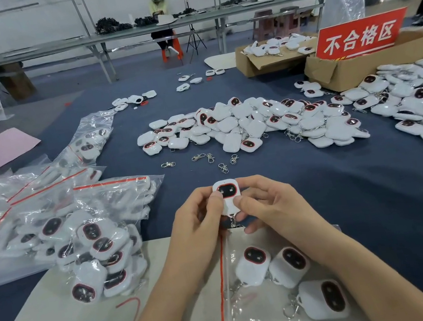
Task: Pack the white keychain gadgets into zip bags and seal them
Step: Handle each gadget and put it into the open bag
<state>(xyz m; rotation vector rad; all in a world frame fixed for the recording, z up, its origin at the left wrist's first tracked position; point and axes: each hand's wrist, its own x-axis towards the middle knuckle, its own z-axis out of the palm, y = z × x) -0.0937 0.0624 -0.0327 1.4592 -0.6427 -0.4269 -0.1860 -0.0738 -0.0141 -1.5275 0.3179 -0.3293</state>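
Both hands hold one white keychain gadget [227,192] upright above the table, its dark red-rimmed window facing me and its metal clip hanging below. My left hand [196,219] grips its left side with the thumb on the front. My right hand [265,201] pinches its right side. Below my hands lies a clear zip bag [234,294] with a red seal strip, and three gadgets [287,268] lie at it; whether they are inside is unclear. A large heap of loose gadgets [252,125] covers the blue cloth ahead.
Filled zip bags [88,248] are piled at the left. Loose metal clips [204,158] lie between me and the heap. Cardboard boxes [340,68] with a red sign stand at the back right. A person sits at a far bench [127,31].
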